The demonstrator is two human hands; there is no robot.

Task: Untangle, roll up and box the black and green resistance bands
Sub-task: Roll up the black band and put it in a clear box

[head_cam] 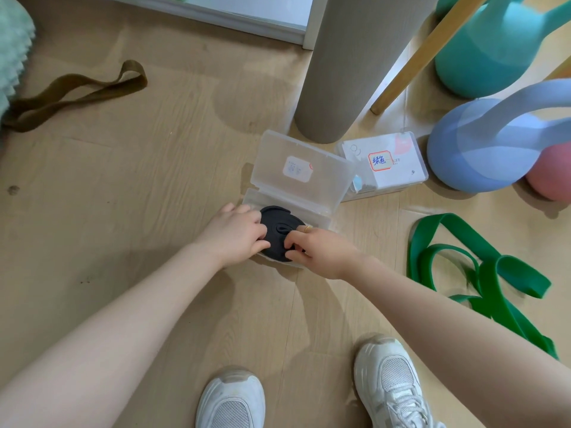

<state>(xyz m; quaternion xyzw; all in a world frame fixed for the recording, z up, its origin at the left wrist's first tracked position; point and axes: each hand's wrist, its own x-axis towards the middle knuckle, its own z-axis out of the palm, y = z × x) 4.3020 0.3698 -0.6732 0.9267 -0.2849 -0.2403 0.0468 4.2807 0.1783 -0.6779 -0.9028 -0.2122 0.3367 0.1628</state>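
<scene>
Head view showed two white sneakers [392, 384] at the near edge of the wooden floor [139, 196], with bare boards between them and the hands. Both forearms reached forward to an open clear plastic box [321, 222]. The left hand [238, 234] curled its fingers round the left side of the rolled black band [278, 231], and the right hand [321, 248], a ring on one finger, pinched the roll from the right. The roll sat in the box's tray, filling it nearly wall to wall; whether it rested fully on the bottom could not be told. The hinged lid [301, 171] stood tilted back behind the tray.

To the right, well apart from the box, the green band [482, 273] lay loose and looped on the floor. Just beyond the lid's right corner was a second, closed box [389, 165] with a red-framed label. Behind it stood a grey cylinder [346, 66], and farther right a blue kettlebell [482, 143] and a teal one [491, 47]. Far left, an olive-brown band [80, 91] lay across open floor.
</scene>
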